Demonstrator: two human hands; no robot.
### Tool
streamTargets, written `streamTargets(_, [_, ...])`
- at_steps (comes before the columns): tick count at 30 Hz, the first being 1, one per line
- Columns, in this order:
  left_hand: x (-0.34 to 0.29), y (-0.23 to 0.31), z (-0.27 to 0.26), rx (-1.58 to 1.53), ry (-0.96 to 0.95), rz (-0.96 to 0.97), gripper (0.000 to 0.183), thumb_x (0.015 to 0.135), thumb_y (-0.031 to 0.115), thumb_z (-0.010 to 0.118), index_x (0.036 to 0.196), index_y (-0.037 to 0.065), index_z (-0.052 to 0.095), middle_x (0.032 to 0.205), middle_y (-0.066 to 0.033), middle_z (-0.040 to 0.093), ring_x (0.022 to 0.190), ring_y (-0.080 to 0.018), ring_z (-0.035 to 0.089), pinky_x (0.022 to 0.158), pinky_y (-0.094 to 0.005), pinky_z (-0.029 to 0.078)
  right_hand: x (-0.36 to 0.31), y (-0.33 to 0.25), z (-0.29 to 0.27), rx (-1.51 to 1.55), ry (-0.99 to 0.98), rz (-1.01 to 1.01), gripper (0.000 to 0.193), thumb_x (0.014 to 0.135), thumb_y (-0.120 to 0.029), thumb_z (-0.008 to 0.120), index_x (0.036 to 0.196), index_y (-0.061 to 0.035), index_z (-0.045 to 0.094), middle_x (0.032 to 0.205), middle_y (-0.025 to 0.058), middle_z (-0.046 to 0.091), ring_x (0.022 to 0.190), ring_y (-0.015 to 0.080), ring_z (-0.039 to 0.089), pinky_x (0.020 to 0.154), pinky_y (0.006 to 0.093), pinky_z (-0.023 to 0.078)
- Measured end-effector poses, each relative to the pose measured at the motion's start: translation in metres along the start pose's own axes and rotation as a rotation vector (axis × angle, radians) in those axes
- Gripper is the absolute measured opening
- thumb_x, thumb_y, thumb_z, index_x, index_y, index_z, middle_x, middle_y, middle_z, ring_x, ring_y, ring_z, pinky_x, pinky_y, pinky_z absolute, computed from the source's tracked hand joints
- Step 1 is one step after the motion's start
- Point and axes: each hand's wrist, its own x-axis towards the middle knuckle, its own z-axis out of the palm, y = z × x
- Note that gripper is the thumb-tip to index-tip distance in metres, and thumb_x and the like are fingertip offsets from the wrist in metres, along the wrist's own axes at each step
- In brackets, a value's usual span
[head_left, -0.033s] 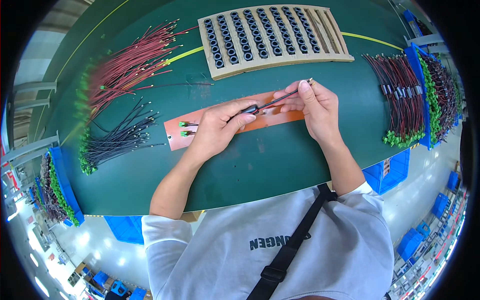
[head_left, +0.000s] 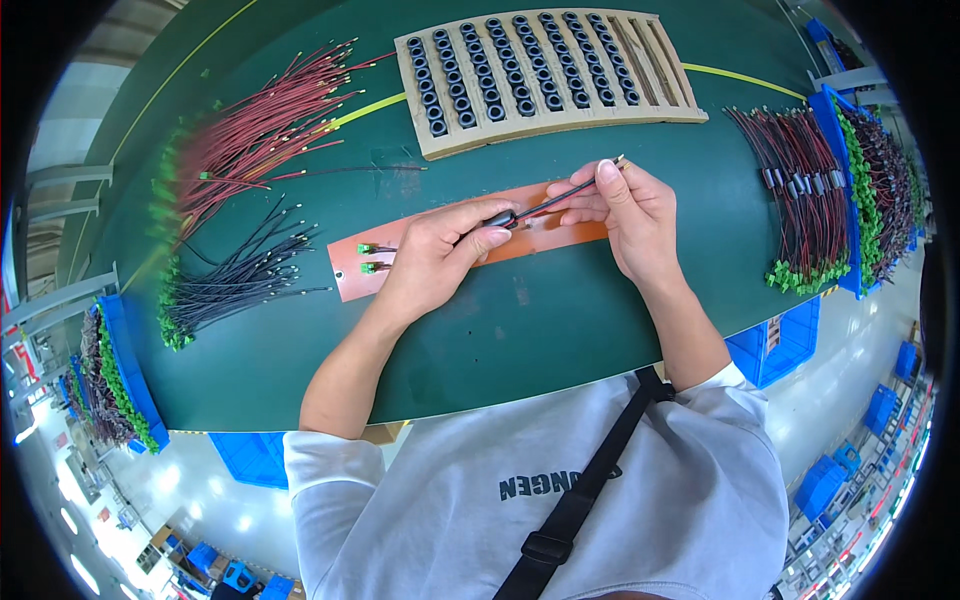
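My left hand [head_left: 440, 250] is closed round a black cylindrical ferrite core [head_left: 499, 220], its thumb and forefinger along the sides. Red and black wires [head_left: 556, 200] run out of the core toward the right. At their metal-tipped ends, my right hand [head_left: 632, 205] pinches them between thumb and fingers. Both hands are above a long orange board [head_left: 350, 280] that lies on the green table. Two green connectors [head_left: 370, 258] with short dark leads sit at the board's left end. My hands cover much of the board's middle.
A wooden tray [head_left: 550, 128] with rows of black ring-shaped cores lies beyond the board. Red wires [head_left: 270, 110] and black wires [head_left: 240, 270] with green connectors are spread at left. Wire sets with cores [head_left: 800, 185] lie at right, beside a blue bin [head_left: 838, 190].
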Motion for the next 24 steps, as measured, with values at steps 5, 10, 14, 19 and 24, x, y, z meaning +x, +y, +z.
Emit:
streamTargets(5, [-0.001,0.0,0.003,0.008,0.002,0.026,0.028,0.099,0.009,0.067,0.125,-0.002,0.069,0.095,-0.0042,0.069,0.072,-0.0076,0.055,0.063,-0.0247,0.046,0.0,0.001,0.0,0.007,-0.001,-0.012,0.036,0.109,-0.028,0.052,0.104,0.0045,0.066,0.099,0.0195,0.075,0.088,0.0236,0.076,0.074,0.0306,0.063])
streamTargets(10, [-0.002,0.003,0.0,-0.021,-0.041,-0.062,0.03,0.099,0.011,0.068,0.126,-0.002,0.068,0.095,-0.0039,0.068,0.071,-0.0079,0.055,0.062,-0.0246,0.045,0.003,0.0,-0.001,0.024,0.028,0.04,0.035,0.108,-0.028,0.054,0.107,0.0051,0.067,0.098,0.0181,0.075,0.088,0.0229,0.076,0.072,0.0299,0.063])
streamTargets(14, [-0.002,0.001,-0.002,-0.056,-0.066,-0.093,0.03,0.1,0.011,0.067,0.126,-0.002,0.068,0.094,-0.0038,0.068,0.071,-0.0082,0.055,0.062,-0.0246,0.046,0.006,0.0,-0.006,-0.018,0.097,-0.029,0.03,0.106,-0.023,0.059,0.11,0.0047,0.068,0.098,0.0156,0.074,0.086,0.0201,0.074,0.07,0.0288,0.061])
streamTargets(19, [-0.003,-0.002,-0.002,-0.073,-0.052,-0.053,0.03,0.099,0.009,0.068,0.126,-0.003,0.068,0.096,-0.0043,0.068,0.074,-0.0085,0.057,0.064,-0.0246,0.047,0.007,0.005,-0.006,-0.065,0.023,-0.089,0.023,0.104,-0.017,0.062,0.112,0.0024,0.07,0.096,0.0128,0.074,0.081,0.0154,0.072,0.067,0.0269,0.059])
streamTargets(24, [-0.002,0.002,-0.001,-0.064,-0.064,-0.046,0.03,0.099,0.008,0.067,0.127,-0.003,0.067,0.097,-0.0047,0.068,0.075,-0.0086,0.058,0.066,-0.0253,0.049,0.002,0.012,0.004,-0.242,-0.08,-0.072,0.024,0.105,-0.018,0.06,0.107,0.0013,0.074,0.08,0.0064,0.073,0.07,0.0097,0.068,0.063,0.0237,0.056])
